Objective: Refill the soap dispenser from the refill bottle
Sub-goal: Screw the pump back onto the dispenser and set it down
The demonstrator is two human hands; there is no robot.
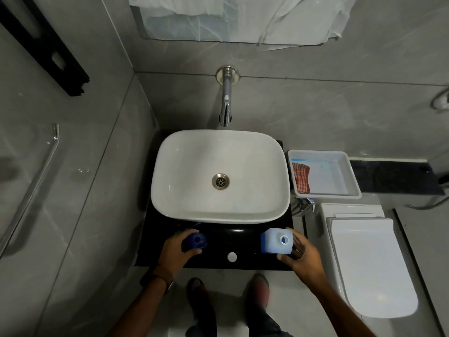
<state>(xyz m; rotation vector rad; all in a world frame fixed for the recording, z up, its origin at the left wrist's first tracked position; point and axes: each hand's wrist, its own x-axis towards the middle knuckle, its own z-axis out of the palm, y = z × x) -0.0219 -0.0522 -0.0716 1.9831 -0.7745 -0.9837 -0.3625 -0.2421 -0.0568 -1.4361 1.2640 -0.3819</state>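
Note:
A dark blue soap dispenser (195, 241) stands upright on the black counter (243, 261) in front of the sink, its mouth uncapped. My left hand (176, 249) is wrapped around it. To the right stands a translucent white refill bottle (275, 240) with a blue label, its round mouth also uncapped. My right hand (300, 254) grips its right side with thumb at the front. A small white cap (232, 256) lies on the counter between the two.
A white basin (194, 203) with a wall tap (226, 103) fills the counter behind the bottles. A white tray (349, 181) holding a checked cloth (301, 177) sits to the right. A toilet (371, 268) stands at the lower right. My feet are below the counter edge.

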